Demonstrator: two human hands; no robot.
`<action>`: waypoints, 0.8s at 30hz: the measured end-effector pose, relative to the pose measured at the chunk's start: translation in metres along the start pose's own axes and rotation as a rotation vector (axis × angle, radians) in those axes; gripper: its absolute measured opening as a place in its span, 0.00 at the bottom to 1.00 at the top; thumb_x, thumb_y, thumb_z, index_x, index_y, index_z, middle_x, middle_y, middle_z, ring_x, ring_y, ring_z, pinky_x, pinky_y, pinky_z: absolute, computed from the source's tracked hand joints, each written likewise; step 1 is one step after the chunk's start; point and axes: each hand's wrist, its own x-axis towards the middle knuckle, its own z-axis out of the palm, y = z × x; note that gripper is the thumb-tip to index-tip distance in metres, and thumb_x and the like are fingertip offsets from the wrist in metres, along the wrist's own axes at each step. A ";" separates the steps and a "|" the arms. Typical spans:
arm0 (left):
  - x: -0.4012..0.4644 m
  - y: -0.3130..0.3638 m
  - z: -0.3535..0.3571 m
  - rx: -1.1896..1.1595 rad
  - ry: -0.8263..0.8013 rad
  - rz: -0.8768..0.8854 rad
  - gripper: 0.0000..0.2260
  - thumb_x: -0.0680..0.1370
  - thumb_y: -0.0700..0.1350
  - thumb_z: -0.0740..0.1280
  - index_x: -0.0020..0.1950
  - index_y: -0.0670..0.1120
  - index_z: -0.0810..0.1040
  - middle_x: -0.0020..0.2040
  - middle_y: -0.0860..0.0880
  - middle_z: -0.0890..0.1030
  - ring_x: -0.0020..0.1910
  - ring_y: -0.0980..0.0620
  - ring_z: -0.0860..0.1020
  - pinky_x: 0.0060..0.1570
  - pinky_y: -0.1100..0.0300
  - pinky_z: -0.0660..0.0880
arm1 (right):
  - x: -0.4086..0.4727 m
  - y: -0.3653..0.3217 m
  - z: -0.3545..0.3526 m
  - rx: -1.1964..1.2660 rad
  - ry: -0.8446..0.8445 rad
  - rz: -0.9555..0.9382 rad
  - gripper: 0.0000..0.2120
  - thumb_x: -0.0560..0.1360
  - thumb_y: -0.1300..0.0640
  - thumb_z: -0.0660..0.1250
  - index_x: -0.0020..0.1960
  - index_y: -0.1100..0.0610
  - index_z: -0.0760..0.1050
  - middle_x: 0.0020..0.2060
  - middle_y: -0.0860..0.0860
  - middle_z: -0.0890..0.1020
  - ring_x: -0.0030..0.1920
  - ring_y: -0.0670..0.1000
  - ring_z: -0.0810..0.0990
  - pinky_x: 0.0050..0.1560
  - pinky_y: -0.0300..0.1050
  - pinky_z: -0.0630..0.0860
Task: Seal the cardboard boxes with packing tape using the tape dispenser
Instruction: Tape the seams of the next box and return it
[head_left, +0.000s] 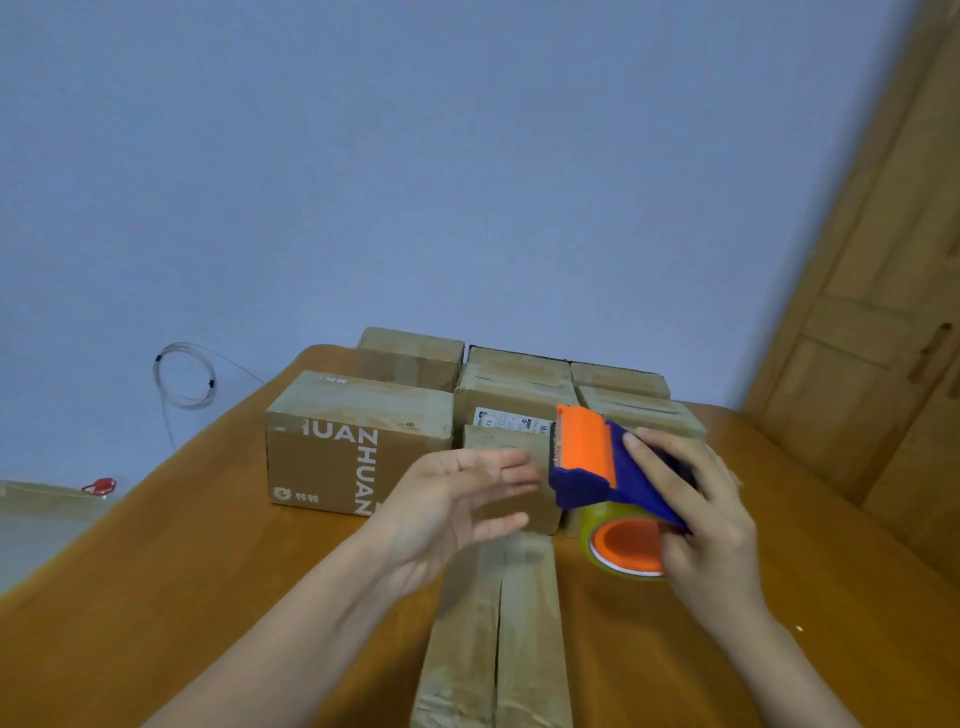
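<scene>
My right hand (696, 514) grips an orange and blue tape dispenser (597, 462) with a roll of clear tape (623, 545) on an orange core, held above the table at the right. My left hand (457, 499) hovers open, fingers straight, just left of the dispenser's toothed edge. Below both hands lies a long cardboard box (498, 634) whose two top flaps meet at a centre seam running toward me. Behind my left hand stands a small cardboard box (509, 441).
Several closed cardboard boxes crowd the far end of the wooden table (208, 571), the largest printed ZHUAN (337, 447). A wooden door (883, 338) stands at right. A coiled wire (184, 374) hangs on the blue wall at left.
</scene>
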 end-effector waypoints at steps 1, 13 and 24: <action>-0.001 0.002 0.003 0.024 -0.012 0.005 0.12 0.79 0.36 0.60 0.59 0.38 0.78 0.55 0.42 0.83 0.55 0.48 0.82 0.49 0.52 0.81 | -0.001 0.001 0.001 -0.005 0.000 -0.010 0.36 0.60 0.77 0.60 0.66 0.58 0.73 0.62 0.53 0.73 0.60 0.51 0.71 0.62 0.29 0.60; 0.004 0.016 0.006 0.502 -0.023 0.045 0.14 0.81 0.49 0.61 0.40 0.45 0.79 0.36 0.48 0.81 0.41 0.52 0.79 0.52 0.50 0.77 | -0.007 0.004 0.007 0.050 -0.066 -0.062 0.28 0.71 0.69 0.58 0.69 0.53 0.67 0.64 0.52 0.71 0.62 0.54 0.71 0.53 0.41 0.73; 0.027 0.014 -0.004 0.688 0.084 -0.023 0.16 0.81 0.43 0.62 0.34 0.44 0.79 0.30 0.49 0.80 0.32 0.57 0.78 0.45 0.61 0.76 | 0.002 0.020 0.010 -0.198 -0.261 -0.197 0.34 0.67 0.66 0.73 0.70 0.53 0.67 0.61 0.56 0.75 0.59 0.55 0.71 0.48 0.52 0.77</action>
